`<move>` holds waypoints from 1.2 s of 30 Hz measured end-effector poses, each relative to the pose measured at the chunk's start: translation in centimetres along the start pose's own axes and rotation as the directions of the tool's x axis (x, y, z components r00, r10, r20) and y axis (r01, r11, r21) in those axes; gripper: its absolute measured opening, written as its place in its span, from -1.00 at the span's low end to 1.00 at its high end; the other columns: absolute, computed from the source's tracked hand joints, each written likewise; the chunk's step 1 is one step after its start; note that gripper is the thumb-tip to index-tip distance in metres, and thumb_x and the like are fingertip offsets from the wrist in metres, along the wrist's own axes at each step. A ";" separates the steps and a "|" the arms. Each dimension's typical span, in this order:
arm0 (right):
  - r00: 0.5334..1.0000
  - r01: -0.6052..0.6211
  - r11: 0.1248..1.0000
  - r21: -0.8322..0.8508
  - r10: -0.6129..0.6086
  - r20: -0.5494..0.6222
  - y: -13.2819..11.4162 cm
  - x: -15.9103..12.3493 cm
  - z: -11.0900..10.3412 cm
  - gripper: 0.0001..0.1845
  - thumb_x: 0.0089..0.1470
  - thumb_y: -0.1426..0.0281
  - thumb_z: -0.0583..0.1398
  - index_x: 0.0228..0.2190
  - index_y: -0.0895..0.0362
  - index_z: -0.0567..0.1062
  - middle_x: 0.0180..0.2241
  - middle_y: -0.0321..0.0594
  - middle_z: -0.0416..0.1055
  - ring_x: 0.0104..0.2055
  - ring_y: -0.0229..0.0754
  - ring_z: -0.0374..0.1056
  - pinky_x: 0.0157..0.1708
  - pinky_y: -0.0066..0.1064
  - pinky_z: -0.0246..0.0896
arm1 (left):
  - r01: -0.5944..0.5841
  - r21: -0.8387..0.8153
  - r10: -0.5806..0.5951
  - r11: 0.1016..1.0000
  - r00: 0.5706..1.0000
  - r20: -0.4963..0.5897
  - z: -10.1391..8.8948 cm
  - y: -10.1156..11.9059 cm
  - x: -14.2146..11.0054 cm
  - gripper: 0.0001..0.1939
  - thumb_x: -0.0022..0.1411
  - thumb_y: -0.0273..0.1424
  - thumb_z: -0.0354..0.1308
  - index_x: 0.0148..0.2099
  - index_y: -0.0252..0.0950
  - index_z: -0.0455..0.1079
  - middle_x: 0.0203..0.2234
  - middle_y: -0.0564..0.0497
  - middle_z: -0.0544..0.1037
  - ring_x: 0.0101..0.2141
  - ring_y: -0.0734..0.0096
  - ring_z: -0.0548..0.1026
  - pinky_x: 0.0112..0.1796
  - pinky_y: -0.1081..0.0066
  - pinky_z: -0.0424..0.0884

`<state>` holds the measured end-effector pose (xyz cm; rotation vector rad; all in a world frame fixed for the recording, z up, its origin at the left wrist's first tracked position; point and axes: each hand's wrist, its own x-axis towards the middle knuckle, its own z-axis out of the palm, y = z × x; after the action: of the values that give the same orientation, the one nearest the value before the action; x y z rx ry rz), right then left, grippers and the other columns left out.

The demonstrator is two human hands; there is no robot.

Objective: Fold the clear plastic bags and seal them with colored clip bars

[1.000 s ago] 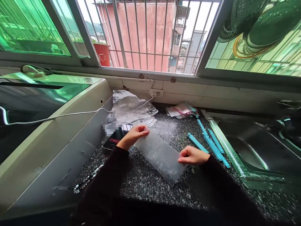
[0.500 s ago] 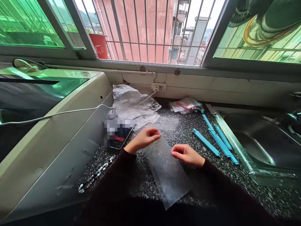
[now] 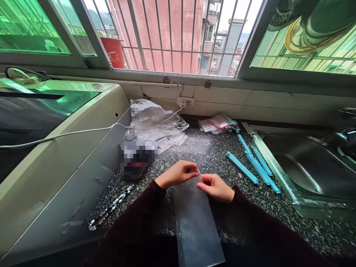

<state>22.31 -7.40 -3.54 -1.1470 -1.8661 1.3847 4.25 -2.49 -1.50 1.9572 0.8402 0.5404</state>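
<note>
A clear plastic bag hangs from my fingers over the front of the speckled counter, its long end toward me. My left hand pinches its upper edge between thumb and fingers. Close beside it, my right hand has thumb and fingers closed on the bag's top right corner. Right of my hands lie several turquoise plastic strips. A beaded string rests on the counter to the left of my left forearm.
Crumpled clear plastic and a partly blurred phone lie at the back left, beside a white appliance. Small bags with pink edges sit near the wall. A steel sink is at right; a white cable crosses left.
My hands have come together at the bag's top, the left lower and rightward, the right leftward onto the corner. The bag hangs straighter and lower.
</note>
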 end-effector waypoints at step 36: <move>0.581 0.244 0.953 0.179 0.005 -0.814 -0.8 -0.1 -6.5 -0.63 -0.28 0.08 0.28 -0.56 0.12 0.40 -0.70 -0.40 0.16 -0.67 -0.38 -0.02 -0.67 -0.48 -0.14 | 0.186 -0.213 -0.078 0.959 0.898 0.433 1.1 1.1 -0.4 -0.54 -0.04 -0.01 0.16 -0.56 -0.36 0.32 -0.70 0.14 0.24 -0.61 0.58 0.16 -0.56 0.52 0.07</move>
<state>27.42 -4.49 -0.73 -1.1895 -1.0105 0.7632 5.08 -3.85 -1.14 1.6813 0.5911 0.1197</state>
